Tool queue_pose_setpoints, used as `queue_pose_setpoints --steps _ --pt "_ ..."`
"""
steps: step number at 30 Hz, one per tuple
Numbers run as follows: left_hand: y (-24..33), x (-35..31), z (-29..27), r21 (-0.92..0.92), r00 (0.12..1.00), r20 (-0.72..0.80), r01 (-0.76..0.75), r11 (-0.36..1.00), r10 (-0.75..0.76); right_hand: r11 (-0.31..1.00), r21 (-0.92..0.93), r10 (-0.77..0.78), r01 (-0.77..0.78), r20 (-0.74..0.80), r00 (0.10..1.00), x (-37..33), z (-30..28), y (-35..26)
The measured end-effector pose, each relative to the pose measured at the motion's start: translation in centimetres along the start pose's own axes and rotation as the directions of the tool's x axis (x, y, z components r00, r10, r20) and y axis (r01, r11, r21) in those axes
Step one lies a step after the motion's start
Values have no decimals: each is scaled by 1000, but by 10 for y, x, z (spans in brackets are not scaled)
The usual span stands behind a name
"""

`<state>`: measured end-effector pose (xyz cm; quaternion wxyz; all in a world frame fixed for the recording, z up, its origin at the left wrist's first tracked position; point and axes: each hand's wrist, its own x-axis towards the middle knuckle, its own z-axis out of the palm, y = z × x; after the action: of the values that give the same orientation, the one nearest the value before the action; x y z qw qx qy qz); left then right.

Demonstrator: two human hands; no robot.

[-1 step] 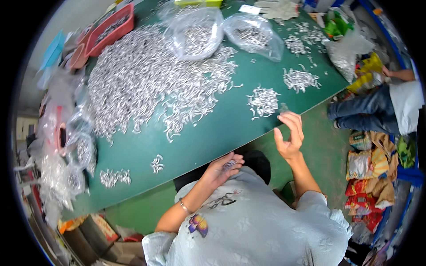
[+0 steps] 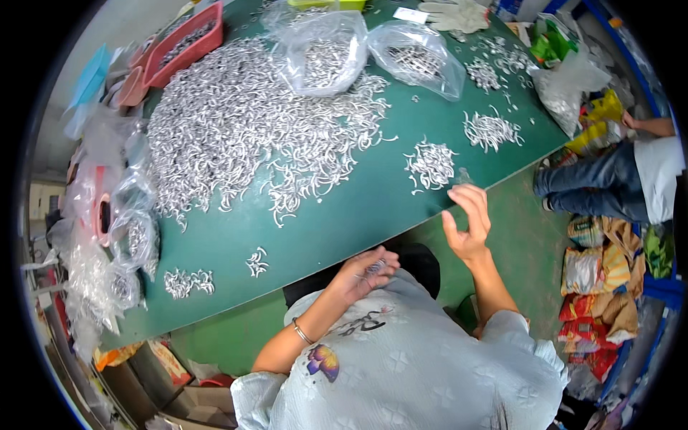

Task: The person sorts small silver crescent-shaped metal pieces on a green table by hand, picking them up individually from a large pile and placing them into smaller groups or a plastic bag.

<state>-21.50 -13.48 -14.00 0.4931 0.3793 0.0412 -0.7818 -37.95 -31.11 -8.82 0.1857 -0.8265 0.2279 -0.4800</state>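
1. Cradling small silvery metal pieces (image 2: 375, 268), the left hand (image 2: 357, 279) has its fingers loosely curled around them.
2. The right hand (image 2: 470, 233) is spread, thumb apart; whether it grips the blurred translucent scrap (image 2: 464, 175) at its fingertips, I cannot tell.
3. Two compact heaps of curved silvery metal pieces (image 2: 431, 166) ahead of the right fingers look portioned.
4. The sprawling silvery metal heap (image 2: 215, 122), ahead-left of the left fingers on the green tabletop (image 2: 344, 229), seems left to divide.

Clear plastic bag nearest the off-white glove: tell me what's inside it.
Inside the clear plastic bag is a heap of small silvery pieces. Whatever lies beneath the top layer is covered, so I can't tell what's there.
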Motion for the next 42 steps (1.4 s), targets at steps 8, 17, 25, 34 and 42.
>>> queue_pose_setpoints --steps 8,17,25,34,42 --pt "27 -17 43 122 967 -114 243 962 -230 991 -34 127 -126 41 991 15 -1 10" --pt "73 -26 66 -217 994 55 101 971 -91 947 -226 237 -229 9 971 45 -18 40" --pt "78 -6 75 -437 996 -38 -88 895 79 740 -541 457 -399 -29 889 38 -52 128" --pt "77 6 85 -433 1000 -13 -17 901 12 673 -658 475 -338 34 880 62 -11 113" --pt "79 15 85 -443 1000 19 13 896 -5 810 -563 292 -161 150 945 76 -9 118"
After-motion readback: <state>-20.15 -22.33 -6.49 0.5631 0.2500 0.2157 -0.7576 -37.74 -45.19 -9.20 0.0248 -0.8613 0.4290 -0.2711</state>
